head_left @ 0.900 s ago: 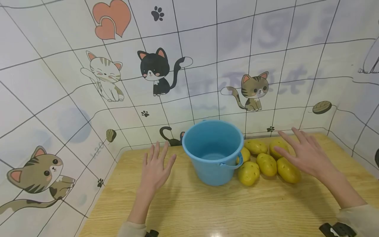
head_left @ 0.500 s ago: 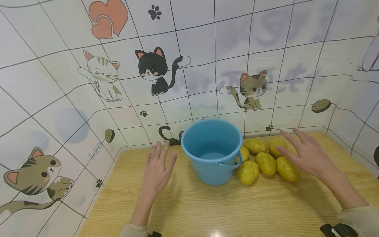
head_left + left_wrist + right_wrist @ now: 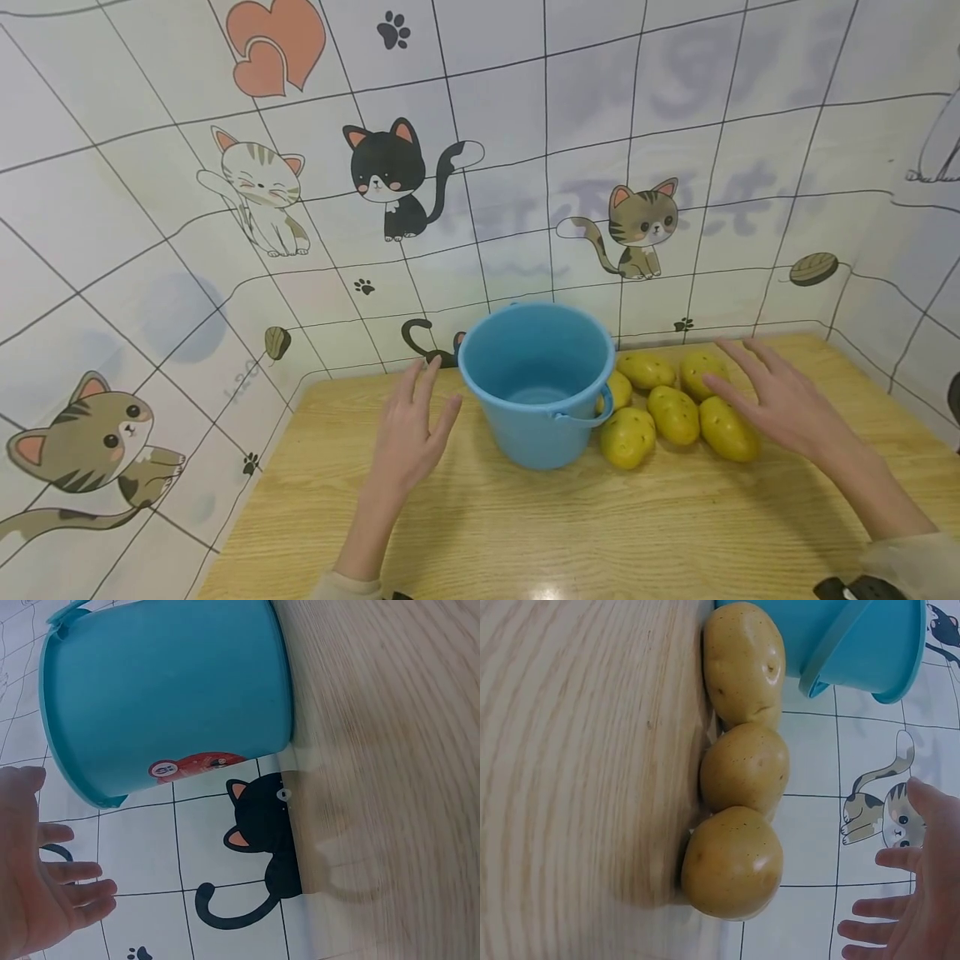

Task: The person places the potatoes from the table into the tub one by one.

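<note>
A blue plastic bucket point(image 3: 536, 379) stands on the wooden table point(image 3: 525, 533), and nothing shows inside it. Several yellow potatoes point(image 3: 675, 412) lie in a cluster just right of it. My left hand point(image 3: 411, 429) hovers open, fingers straight, a little left of the bucket point(image 3: 165, 697) and holds nothing. My right hand point(image 3: 772, 396) hovers open over the right side of the potatoes point(image 3: 742, 765), close above the nearest one point(image 3: 727, 429). In the wrist views the left hand point(image 3: 37, 885) and the right hand point(image 3: 907, 900) show spread, empty fingers.
The table sits in a corner of tiled walls point(image 3: 480, 167) with cat stickers, close behind the bucket and on both sides. Bare wood lies in front of the bucket and potatoes. A dark object point(image 3: 847, 587) shows at the lower right edge.
My left hand has drifted slightly right, closer to the bucket. My right hand has lowered a little toward the potatoes. Bucket and potatoes have not moved.
</note>
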`<state>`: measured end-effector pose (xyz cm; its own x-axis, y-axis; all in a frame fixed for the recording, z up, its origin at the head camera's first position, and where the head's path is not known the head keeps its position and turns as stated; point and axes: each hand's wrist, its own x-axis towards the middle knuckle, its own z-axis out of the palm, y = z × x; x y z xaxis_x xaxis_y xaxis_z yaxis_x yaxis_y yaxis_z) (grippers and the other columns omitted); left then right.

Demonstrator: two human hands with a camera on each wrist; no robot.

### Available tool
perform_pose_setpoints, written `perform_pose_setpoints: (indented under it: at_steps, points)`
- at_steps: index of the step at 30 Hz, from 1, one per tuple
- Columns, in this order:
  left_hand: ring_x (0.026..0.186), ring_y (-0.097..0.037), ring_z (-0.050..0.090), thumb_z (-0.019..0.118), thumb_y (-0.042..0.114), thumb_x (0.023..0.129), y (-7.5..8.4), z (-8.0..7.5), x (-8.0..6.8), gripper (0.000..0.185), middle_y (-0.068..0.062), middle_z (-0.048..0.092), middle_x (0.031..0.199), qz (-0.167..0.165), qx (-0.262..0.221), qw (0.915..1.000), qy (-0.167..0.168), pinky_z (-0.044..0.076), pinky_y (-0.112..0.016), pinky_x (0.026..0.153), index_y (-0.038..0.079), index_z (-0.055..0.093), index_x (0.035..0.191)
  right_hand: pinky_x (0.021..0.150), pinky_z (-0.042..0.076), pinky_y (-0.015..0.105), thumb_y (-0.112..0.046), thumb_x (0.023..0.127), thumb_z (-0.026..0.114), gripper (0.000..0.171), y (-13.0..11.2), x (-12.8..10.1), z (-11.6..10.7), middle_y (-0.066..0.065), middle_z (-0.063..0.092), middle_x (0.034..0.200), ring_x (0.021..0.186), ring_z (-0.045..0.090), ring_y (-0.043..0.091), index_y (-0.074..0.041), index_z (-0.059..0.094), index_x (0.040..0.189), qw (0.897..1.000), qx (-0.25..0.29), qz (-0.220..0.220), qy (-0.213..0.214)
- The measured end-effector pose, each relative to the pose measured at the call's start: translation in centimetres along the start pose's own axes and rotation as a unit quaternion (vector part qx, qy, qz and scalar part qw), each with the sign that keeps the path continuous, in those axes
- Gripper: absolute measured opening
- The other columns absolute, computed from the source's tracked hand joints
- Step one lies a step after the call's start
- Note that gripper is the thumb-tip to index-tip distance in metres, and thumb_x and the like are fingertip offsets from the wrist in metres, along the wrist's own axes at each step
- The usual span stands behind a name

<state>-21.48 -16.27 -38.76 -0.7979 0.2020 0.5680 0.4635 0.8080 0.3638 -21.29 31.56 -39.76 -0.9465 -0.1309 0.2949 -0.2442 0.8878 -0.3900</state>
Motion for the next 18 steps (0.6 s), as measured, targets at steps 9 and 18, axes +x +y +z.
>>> perform_pose_setpoints:
  at_steps: [9, 18]
  points:
    - [0.142, -0.04, 0.038, 0.054, 0.044, 0.103, 0.6, 0.1, -0.2, 0.06, -0.015, 0.038, 0.157, 0.033, -0.036, 0.9988, 0.004, 0.033, -0.065, 0.11, 0.013, 0.041, 0.153, 0.088, 0.025, 0.086, -0.047, 0.104, 0.05, 0.074, 0.5, -0.5, 0.6, 0.04, 0.022, 0.153, 0.124, 0.032, 0.069, -0.01, 0.02, 0.161, 1.0, 0.01, 0.014, -0.021]
    - [0.14, -0.035, 0.041, 0.061, 0.041, 0.1, 0.9, 0.6, -0.3, 0.06, -0.011, 0.042, 0.153, 0.076, -0.056, 0.9954, 0.016, 0.037, -0.063, 0.108, 0.01, 0.046, 0.15, 0.09, 0.026, 0.085, -0.048, 0.104, 0.05, 0.077, 1.1, -0.8, 1.2, 0.041, 0.024, 0.15, 0.128, 0.03, 0.066, -0.006, 0.019, 0.16, 0.999, 0.022, 0.019, -0.039]
